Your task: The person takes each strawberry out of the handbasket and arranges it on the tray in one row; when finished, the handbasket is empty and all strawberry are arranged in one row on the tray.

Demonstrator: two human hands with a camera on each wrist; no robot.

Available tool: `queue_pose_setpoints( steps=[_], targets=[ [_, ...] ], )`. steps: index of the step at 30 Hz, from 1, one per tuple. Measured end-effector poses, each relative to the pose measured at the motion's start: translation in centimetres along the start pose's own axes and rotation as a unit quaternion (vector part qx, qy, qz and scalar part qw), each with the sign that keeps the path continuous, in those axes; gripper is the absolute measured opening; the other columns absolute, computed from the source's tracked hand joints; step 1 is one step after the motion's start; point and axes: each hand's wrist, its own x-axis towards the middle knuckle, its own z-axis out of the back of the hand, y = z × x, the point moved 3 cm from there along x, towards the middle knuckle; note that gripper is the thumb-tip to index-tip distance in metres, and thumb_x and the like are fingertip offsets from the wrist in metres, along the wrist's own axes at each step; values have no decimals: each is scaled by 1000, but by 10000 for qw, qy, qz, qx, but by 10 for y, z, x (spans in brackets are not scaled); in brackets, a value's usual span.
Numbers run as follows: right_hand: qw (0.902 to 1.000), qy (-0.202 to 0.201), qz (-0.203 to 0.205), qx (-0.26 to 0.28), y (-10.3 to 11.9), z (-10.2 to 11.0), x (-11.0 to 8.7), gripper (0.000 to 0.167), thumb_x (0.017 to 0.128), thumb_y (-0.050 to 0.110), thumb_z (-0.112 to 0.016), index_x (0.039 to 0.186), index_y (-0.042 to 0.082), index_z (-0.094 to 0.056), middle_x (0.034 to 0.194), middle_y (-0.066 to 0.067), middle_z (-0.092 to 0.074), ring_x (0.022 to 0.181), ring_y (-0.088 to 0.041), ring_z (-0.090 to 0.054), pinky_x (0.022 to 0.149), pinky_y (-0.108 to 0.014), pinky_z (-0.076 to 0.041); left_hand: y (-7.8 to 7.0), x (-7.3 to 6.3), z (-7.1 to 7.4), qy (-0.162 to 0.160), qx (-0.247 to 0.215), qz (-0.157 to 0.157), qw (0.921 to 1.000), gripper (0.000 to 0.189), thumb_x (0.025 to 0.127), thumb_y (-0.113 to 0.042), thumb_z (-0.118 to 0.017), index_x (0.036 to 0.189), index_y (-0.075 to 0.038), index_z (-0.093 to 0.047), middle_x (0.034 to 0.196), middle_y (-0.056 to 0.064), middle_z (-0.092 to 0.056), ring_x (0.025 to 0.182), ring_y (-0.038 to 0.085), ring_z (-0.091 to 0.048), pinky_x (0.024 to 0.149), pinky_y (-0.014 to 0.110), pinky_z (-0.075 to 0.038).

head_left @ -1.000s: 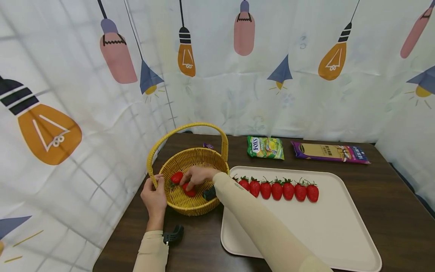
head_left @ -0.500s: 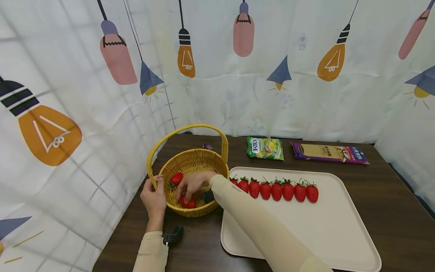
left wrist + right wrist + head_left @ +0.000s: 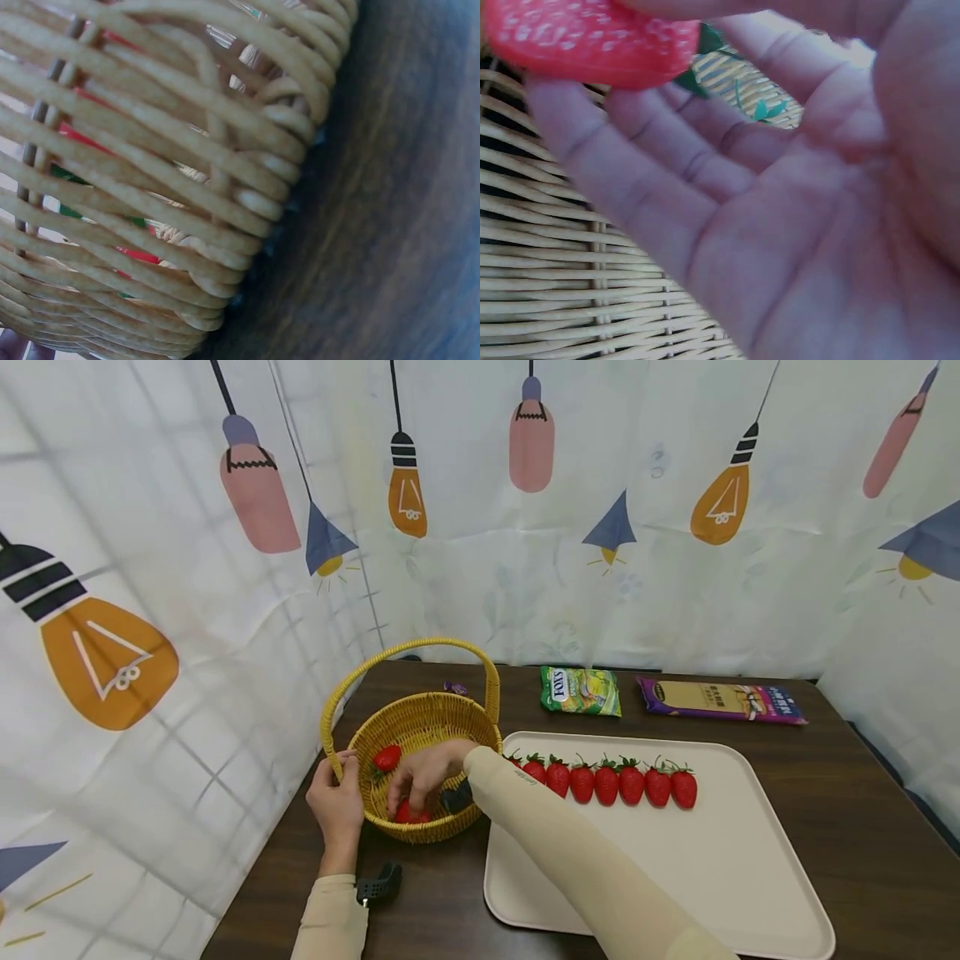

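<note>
My left hand (image 3: 337, 802) grips the base of the handle of a yellow wicker basket (image 3: 427, 714). Inside it, my right hand (image 3: 427, 770) pinches a red strawberry (image 3: 408, 812) low by the front wall. The right wrist view shows this strawberry (image 3: 592, 45) between thumb and fingertips, its green leaves partly behind the fingers. Another strawberry (image 3: 387, 758) lies at the basket's left side. In the left wrist view, the basket's woven wall (image 3: 150, 150) fills much of the frame, with bits of red and green showing through the gaps.
A beige tray (image 3: 660, 860) stands right of the basket, with a row of several strawberries (image 3: 607, 785) along its far side. Behind it lie a green FOX'S candy bag (image 3: 581, 692) and a long purple packet (image 3: 722, 701). A small purple wrapper (image 3: 455, 688) lies behind the basket.
My right hand has shifted slightly left and down in the basket, and its fingers have closed round the front strawberry. The left hand stays on the handle. The head view has shifted a little.
</note>
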Motion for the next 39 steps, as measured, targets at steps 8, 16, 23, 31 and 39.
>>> queue_pose_setpoints(
  steps=[8,16,23,31,39],
  targets=[
    [9964,-645,511,217,5,6,-19,27,84,0,-67,109,9,-71,105,1,-66,82,-14,-61,78,-31,-55,2,-1,2,6,74,-41,10000,16,94,-3,-61,93,12,-66,103,22,-69,80,0,-56,65,17,-38],
    [9810,-1677,763,605,4,15,-54,33,89,4,-62,122,5,-67,115,3,-65,91,-16,-66,81,-38,-56,1,0,3,38,79,142,9999,16,95,-5,-61,94,11,-66,105,21,-69,72,-1,-52,59,18,-35],
    [9584,-2573,1049,646,-11,21,-83,34,90,10,-63,124,9,-67,118,1,-64,93,-18,-62,89,-50,-50,2,1,2,68,40,167,9998,17,95,-6,-60,94,10,-65,106,22,-69,69,-1,-51,58,19,-34],
    [9420,-3057,1172,737,-29,17,-109,29,90,13,-68,119,14,-68,118,1,-65,102,-19,-61,86,-35,-53,6,2,0,121,-33,188,9997,18,96,-7,-60,95,10,-65,106,22,-69,64,0,-48,56,19,-34],
    [9229,-3605,1060,842,-45,5,-150,27,91,19,-69,118,18,-68,112,-2,-69,95,-20,-63,86,-43,-52,6,2,-1,129,-26,121,9998,17,95,-6,-60,92,10,-65,105,23,-69,55,2,-42,52,19,-31]
  ],
)
